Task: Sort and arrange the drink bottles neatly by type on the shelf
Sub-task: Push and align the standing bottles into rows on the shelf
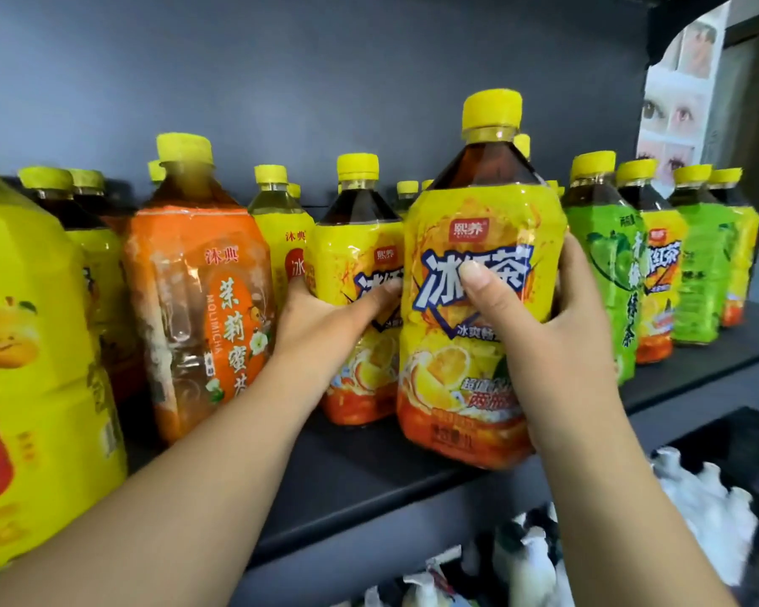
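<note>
My right hand (557,330) grips a large yellow iced-tea bottle (478,238) with a yellow cap, held at the front edge of the dark shelf (369,457), its base near the lip. My left hand (325,322) wraps around a second yellow iced-tea bottle (360,238) standing just behind and left of it. An orange jasmine-tea bottle (198,282) stands to the left. Green-label bottles (605,265) and another yellow one (658,273) line up to the right. More yellow-capped bottles stand in the back row, mostly hidden.
Big yellow-label bottles (31,343) crowd the left edge, close to the camera. The grey back wall (281,81) rises behind the shelf. Below the shelf, white-topped bottles (702,501) sit on a lower level. A poster of eyes (671,111) hangs beyond the shelf's right end.
</note>
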`<state>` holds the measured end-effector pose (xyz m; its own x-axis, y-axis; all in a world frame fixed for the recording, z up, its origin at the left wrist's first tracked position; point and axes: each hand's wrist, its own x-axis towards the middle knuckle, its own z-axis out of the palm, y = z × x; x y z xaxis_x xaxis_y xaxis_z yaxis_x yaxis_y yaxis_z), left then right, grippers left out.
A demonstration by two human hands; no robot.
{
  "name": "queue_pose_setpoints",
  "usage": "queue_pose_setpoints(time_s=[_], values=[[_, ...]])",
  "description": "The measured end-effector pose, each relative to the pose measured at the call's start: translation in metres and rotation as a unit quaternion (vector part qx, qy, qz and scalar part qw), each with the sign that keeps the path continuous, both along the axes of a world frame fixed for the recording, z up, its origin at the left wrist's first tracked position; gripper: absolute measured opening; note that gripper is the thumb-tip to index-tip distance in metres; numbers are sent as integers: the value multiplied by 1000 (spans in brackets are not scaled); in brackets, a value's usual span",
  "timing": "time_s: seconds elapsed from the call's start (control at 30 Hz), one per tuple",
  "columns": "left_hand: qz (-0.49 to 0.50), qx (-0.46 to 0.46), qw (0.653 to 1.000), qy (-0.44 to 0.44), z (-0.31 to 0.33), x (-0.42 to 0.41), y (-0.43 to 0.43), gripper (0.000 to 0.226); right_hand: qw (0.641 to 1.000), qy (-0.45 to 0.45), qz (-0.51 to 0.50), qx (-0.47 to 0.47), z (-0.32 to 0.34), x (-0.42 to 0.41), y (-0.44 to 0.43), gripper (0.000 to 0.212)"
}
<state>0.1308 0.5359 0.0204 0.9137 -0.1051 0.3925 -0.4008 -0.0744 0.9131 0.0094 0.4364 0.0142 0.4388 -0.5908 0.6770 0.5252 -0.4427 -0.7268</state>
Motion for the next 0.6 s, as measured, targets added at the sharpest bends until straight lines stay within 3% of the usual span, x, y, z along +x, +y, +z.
queue_pose_setpoints(time_s=[0.27,0.6], values=[[23,-52,998,-11,0,-11,3,90,999,7,1,37,-3,-19,10,80],[-84,-141,983,-83,24,-54,21,71,994,-63,-18,85,1,-84,-1,69]])
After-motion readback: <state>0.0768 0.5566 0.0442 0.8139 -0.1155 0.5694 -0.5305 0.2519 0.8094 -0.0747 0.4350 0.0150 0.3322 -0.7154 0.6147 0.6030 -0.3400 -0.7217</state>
